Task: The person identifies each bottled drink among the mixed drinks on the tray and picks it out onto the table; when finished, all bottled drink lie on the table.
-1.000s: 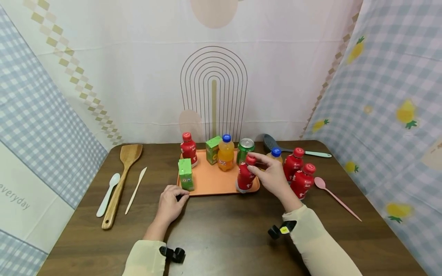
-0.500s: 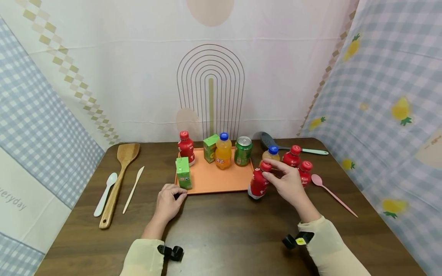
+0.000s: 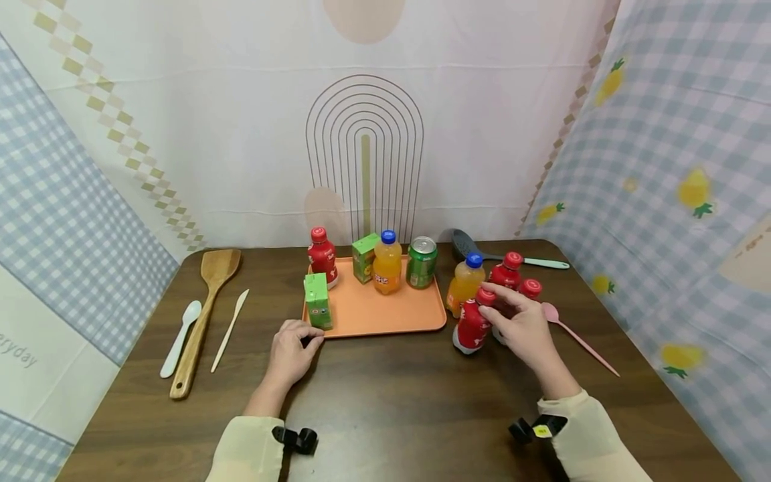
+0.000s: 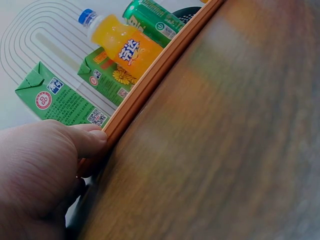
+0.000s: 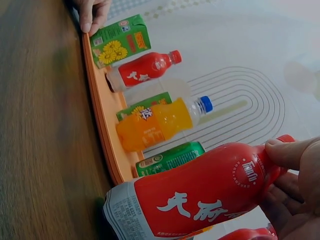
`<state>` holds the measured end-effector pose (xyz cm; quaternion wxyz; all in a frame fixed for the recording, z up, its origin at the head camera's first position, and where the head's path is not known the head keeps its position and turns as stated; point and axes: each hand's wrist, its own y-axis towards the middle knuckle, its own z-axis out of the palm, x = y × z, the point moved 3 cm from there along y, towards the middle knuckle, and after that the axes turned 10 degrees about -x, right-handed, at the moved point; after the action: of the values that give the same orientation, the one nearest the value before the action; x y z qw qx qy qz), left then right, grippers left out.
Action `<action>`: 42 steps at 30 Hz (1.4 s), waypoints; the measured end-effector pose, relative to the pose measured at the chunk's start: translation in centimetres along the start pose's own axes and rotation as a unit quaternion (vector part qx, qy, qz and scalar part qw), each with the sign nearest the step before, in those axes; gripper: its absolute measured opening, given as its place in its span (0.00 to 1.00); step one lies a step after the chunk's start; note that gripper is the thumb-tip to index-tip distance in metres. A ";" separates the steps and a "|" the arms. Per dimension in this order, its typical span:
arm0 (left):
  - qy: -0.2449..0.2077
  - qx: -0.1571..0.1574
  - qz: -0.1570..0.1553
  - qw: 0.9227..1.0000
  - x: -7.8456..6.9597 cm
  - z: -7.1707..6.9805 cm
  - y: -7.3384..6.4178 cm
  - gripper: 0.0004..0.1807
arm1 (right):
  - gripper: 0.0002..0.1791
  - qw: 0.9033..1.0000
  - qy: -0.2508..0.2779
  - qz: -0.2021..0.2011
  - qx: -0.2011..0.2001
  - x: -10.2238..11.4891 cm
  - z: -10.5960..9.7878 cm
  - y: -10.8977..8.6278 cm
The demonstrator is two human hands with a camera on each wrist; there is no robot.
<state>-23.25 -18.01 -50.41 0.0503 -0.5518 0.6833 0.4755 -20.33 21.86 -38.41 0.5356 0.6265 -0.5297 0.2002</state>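
My right hand (image 3: pixel 523 329) holds a red bottle (image 3: pixel 472 327) by its neck and cap, right of the orange tray (image 3: pixel 385 321); in the right wrist view the bottle (image 5: pixel 200 192) has a grey-white lower part. Whether its base touches the table is hard to tell. At the tray's front left corner my left hand (image 3: pixel 291 355) pinches the rim, its thumb (image 4: pixel 92 142) on the edge. On the tray stand a red bottle (image 3: pixel 322 258), a green carton (image 3: pixel 317 301) at the front, another green carton (image 3: pixel 364 258), an orange soda bottle (image 3: pixel 387 264) and a green can (image 3: pixel 421 263).
Beside the held bottle stand another orange soda bottle (image 3: pixel 465 286) and two red bottles (image 3: pixel 504 273), partly hidden by my hand. A slotted spoon (image 3: pixel 464 244) and pink spoon (image 3: pixel 578 338) lie right; a wooden spatula (image 3: pixel 205 328), white spoon (image 3: pixel 182 338) and knife (image 3: pixel 230 331) lie left.
The right hand has carried the red bottle off the tray's front right corner to the right, beside the other bottles. The left hand has stayed at the tray corner; the view has shifted slightly.
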 end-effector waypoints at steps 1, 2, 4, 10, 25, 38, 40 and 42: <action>0.001 0.000 0.000 1.000 0.0 0.0 0.0 0.03 | 0.21 1.000 -0.001 0.001 0.000 -0.1 -0.1 0.0; 0.001 0.000 -0.001 1.000 0.0 0.0 0.0 0.03 | 0.21 1.000 -0.004 0.000 -0.001 -0.1 -0.1 0.1; 0.002 0.001 -0.002 1.000 0.0 -0.1 0.0 0.03 | 0.22 1.000 -0.009 -0.001 -0.001 -0.1 -0.2 0.1; 0.002 0.003 -0.006 1.000 0.0 0.0 0.0 0.03 | 0.21 1.000 -0.018 -0.005 -0.009 -0.3 -0.4 0.2; 0.005 0.005 -0.008 1.000 0.1 0.1 0.1 0.03 | 0.21 0.999 -0.043 -0.003 -0.029 -0.1 -0.7 0.2; 0.006 0.006 -0.013 1.000 0.2 0.1 0.0 0.03 | 0.22 0.999 -0.034 -0.010 -0.036 -0.6 -0.4 0.2; 0.007 0.006 -0.014 1.000 0.1 0.1 0.0 0.03 | 0.22 0.999 -0.034 -0.009 -0.037 -0.7 -0.4 0.2; 0.006 0.006 -0.014 1.000 0.1 0.0 0.0 0.03 | 0.22 0.999 -0.036 -0.009 -0.038 -0.8 -0.3 0.2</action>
<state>-23.29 -18.05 -50.48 0.0562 -0.5640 0.6787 0.4670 -20.72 22.53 -38.83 0.5416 0.6174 -0.5498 0.1522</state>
